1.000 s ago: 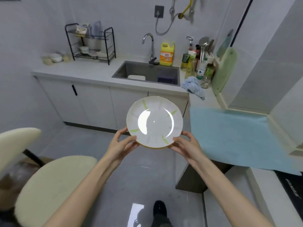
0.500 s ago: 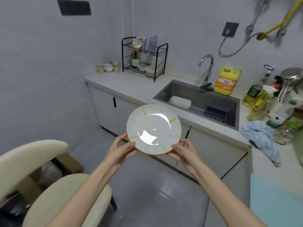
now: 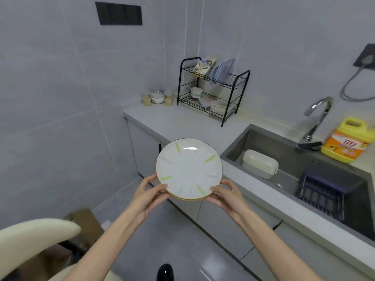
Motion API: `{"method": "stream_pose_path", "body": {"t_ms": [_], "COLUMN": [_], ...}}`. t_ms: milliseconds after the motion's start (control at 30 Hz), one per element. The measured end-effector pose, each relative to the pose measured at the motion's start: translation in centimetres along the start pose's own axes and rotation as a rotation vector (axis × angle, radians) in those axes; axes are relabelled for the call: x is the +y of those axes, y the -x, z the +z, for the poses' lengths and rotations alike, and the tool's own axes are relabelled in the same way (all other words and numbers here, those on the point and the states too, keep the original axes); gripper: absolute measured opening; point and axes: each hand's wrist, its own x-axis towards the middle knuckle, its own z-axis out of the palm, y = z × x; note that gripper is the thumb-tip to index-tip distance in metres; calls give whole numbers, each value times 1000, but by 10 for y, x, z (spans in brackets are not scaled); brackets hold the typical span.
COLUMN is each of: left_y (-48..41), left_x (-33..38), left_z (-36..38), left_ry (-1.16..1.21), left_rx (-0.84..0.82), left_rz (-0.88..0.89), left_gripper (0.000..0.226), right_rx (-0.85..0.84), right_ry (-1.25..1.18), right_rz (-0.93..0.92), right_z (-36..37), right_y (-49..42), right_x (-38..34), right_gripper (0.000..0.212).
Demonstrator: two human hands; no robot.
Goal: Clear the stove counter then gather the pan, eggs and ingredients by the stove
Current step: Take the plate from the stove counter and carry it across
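Observation:
A white plate (image 3: 188, 169) with green leaf marks and a gold rim is held in front of me, over the floor just short of the grey counter (image 3: 182, 124). A second rim shows under it, so it looks like two stacked plates. My left hand (image 3: 150, 193) grips the lower left rim, thumb on top. My right hand (image 3: 227, 194) grips the lower right rim the same way. The stove, pan and eggs are out of view.
A black two-tier dish rack (image 3: 213, 92) with bowls and plates stands at the counter's back. Jars and a bowl (image 3: 157, 97) sit in the corner. The sink (image 3: 300, 169) holds a white container and a dark basket; yellow detergent (image 3: 347, 140) stands beside the tap. A cream chair (image 3: 34, 240) is at lower left.
My view has swung left, away from the blue mat and stove side, toward the dish rack and sink counter. Both hands have kept the same grip on the plate throughout.

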Motion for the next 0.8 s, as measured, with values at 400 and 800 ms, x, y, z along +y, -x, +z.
{"method": "stream_pose_path", "body": {"t_ms": [400, 800], "left_y": [-217, -446], "left_x": [113, 178], "left_z": [-12, -31], "left_ry": [60, 38], "left_rx": [31, 84], "left_rz": [-77, -132], "left_gripper": [44, 43], "right_rx": [14, 10], "right_ry": [3, -3], "right_rz": [76, 188], "right_z": [109, 188], "right_y": [-218, -450], "right_x": [-60, -86], "right_gripper": [33, 38]}}
